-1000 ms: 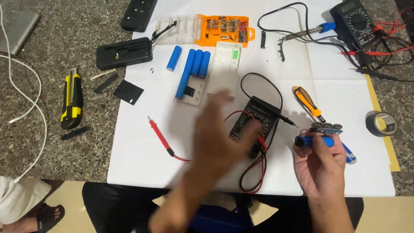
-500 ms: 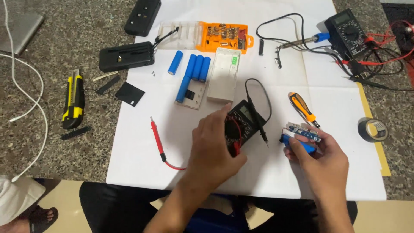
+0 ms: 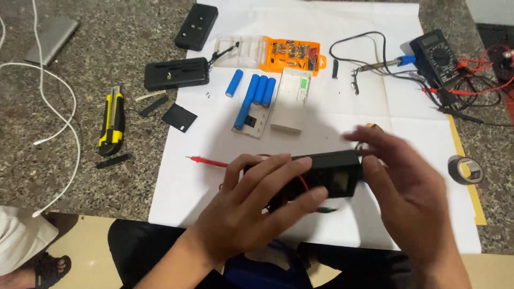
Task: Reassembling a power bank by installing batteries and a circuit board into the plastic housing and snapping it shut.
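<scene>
Both hands held a small black multimeter point(image 3: 326, 174) just above the white paper sheet point(image 3: 407, 107). The left hand point(image 3: 251, 206) gripped its near end, fingers point(image 3: 278, 171) curled over the top and thumb underneath, closed on the casing. The right hand point(image 3: 407, 187) met the meter's far end with fingers spread and blurred; whether it clasped the meter or only touched it could not be told. A red probe point(image 3: 206, 161) lay on the paper just left of the left hand, its lead running under the fingers. Further up the sheet lay four blue cells point(image 3: 254, 93), three of them side by side, next to a white box point(image 3: 290, 100) and an orange parts case point(image 3: 289, 55). A second multimeter point(image 3: 439, 56) sat at the sheet's top right corner among red and black leads. On the stone floor to the left lay a yellow knife point(image 3: 112, 120), and a tape roll point(image 3: 465, 169) sat at the right edge.
</scene>
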